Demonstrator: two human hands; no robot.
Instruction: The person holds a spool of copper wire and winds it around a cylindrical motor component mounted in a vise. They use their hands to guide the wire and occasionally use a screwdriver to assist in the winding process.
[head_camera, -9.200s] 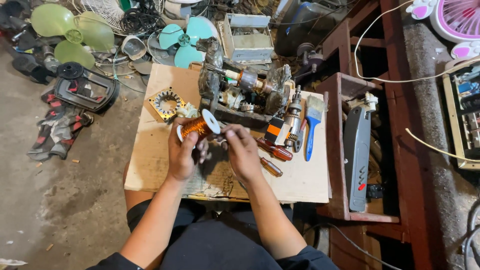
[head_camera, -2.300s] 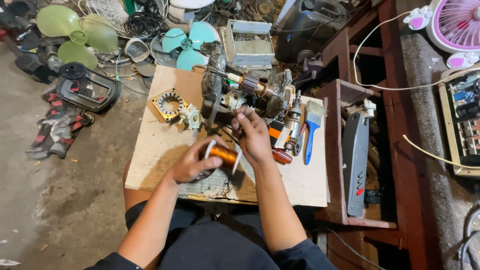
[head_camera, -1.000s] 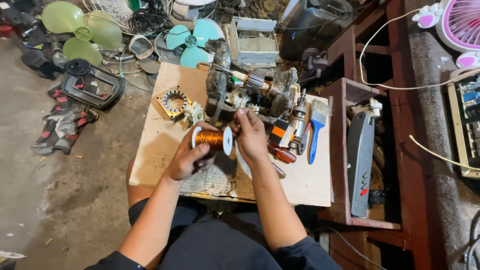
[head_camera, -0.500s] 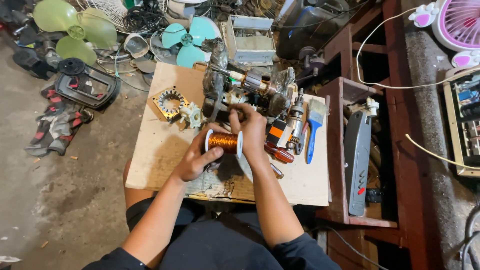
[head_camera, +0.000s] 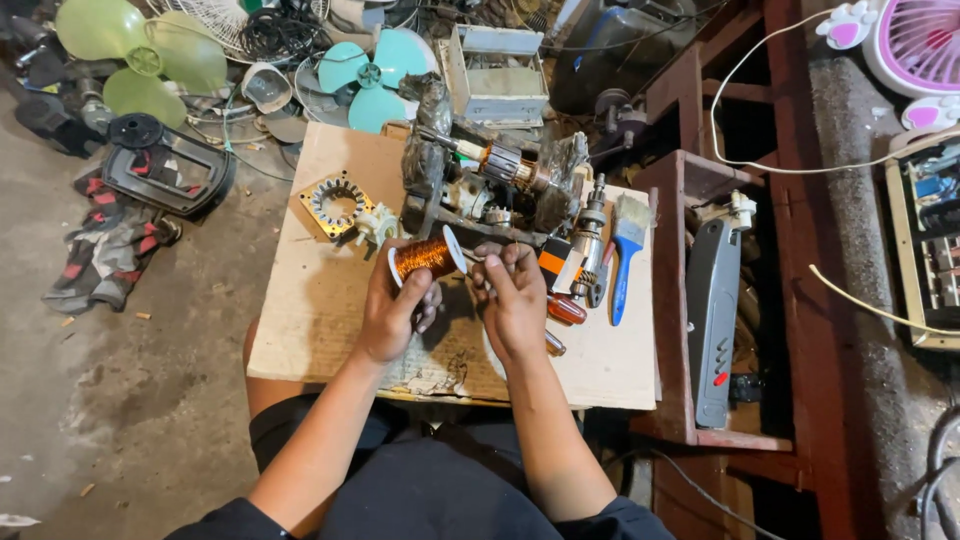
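The left hand grips a copper wire spool above the worktop, its axis pointing right toward the right hand, whose fingers pinch something too small to tell, just beside the spool's white flange.

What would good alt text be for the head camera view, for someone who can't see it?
Seen from above, a person's left hand holds a spool of copper wire over a cardboard-covered workbench, while the right hand pinches near the spool's white end. Behind them sit a winding machine, a blue brush and fan blades.
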